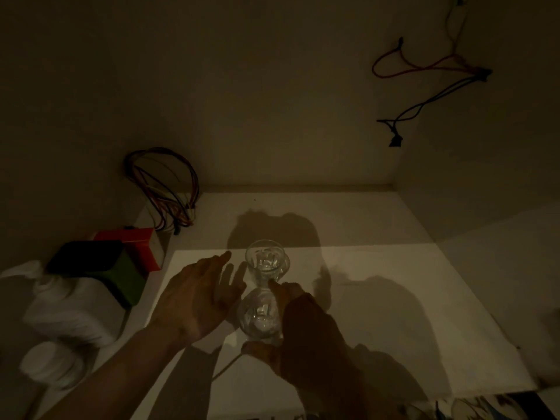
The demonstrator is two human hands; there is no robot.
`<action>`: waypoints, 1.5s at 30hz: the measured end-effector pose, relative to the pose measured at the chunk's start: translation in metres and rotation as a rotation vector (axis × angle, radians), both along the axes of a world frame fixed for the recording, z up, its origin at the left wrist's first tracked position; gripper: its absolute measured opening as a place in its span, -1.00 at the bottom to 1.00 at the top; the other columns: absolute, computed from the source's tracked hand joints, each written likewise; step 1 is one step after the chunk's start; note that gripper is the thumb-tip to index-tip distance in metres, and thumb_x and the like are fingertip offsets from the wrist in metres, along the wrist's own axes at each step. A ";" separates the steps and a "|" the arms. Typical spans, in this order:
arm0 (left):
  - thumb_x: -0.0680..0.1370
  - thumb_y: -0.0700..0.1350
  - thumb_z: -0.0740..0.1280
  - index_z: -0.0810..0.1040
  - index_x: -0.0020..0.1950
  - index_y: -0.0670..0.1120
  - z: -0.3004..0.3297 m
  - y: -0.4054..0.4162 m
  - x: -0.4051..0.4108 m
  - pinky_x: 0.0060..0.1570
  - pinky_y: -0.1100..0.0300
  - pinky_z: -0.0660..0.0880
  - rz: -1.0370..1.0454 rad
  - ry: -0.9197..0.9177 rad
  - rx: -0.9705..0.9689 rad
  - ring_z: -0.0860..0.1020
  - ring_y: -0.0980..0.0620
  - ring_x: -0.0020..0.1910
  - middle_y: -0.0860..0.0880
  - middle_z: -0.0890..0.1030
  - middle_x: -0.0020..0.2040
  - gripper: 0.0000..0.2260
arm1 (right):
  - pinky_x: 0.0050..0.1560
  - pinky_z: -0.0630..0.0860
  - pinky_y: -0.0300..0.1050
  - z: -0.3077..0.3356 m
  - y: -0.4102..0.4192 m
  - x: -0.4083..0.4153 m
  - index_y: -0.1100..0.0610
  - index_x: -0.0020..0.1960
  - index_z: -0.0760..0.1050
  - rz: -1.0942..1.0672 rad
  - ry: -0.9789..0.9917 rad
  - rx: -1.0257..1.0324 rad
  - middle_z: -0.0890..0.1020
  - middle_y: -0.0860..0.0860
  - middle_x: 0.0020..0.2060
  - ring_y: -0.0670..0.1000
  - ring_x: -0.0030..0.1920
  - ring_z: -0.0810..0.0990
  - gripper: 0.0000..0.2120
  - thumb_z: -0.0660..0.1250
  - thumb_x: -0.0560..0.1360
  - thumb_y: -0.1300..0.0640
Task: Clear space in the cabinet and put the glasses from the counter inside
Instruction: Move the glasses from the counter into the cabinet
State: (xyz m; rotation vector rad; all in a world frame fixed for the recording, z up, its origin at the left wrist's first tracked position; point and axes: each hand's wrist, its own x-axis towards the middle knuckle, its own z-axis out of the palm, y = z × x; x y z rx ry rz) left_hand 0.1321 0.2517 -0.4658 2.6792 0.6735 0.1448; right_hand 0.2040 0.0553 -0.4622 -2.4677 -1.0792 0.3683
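Observation:
Inside the dim cabinet, a clear ribbed glass (266,263) stands upright on the white shelf (394,298). Just in front of it, a second clear glass (260,318) is gripped by my right hand (298,334), thumb at its near base and index finger at its far rim. My left hand (200,298) hovers flat to the left of both glasses, fingers spread, holding nothing; its fingertips reach close to the standing glass.
At the shelf's left sit a red box (139,245), a green and black box (103,271), white bags (69,310) and a white jar (50,365). Coloured wires (163,189) hang on the back left wall, more wires (430,83) at the upper right.

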 end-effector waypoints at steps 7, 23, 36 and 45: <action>0.51 0.43 -0.18 -0.08 0.59 0.23 0.022 -0.042 -0.013 0.54 -0.05 -0.18 -0.013 0.298 0.074 -0.09 0.00 0.60 0.06 -0.02 0.63 -0.33 | 0.43 0.32 0.08 0.029 -0.044 0.011 -0.05 0.60 0.07 -0.100 -0.112 -0.234 0.19 0.05 0.59 0.13 0.54 0.20 -0.40 -0.10 0.64 -0.29; 0.44 0.51 -0.24 -0.02 0.59 0.24 0.404 -0.186 -0.126 0.51 -0.07 0.03 -0.131 0.667 -0.170 0.06 -0.06 0.57 0.04 0.08 0.62 -0.25 | 0.37 0.35 0.14 0.437 -0.147 -0.111 0.12 0.47 0.29 -0.007 0.177 -0.566 0.37 0.19 0.41 0.21 0.41 0.31 -0.36 -0.09 0.63 -0.30; 0.54 0.40 -0.09 0.06 0.56 0.27 0.732 -0.280 -0.211 0.42 0.00 0.24 -0.083 0.520 -0.201 0.28 -0.06 0.49 0.09 0.24 0.57 -0.40 | 0.22 0.43 0.16 0.737 -0.236 -0.174 0.03 0.37 0.35 -0.056 0.046 -0.379 0.41 0.13 0.33 0.23 0.34 0.36 -0.55 0.05 0.62 -0.21; 0.54 0.40 0.01 0.12 0.57 0.23 0.876 -0.346 -0.204 0.43 0.02 0.27 -0.098 0.302 -0.094 0.28 0.04 0.49 0.10 0.27 0.55 -0.38 | 0.41 0.32 0.18 0.853 -0.295 -0.167 -0.04 0.50 0.26 -0.122 -0.021 -0.264 0.32 0.08 0.50 0.15 0.51 0.23 -0.44 0.05 0.60 -0.29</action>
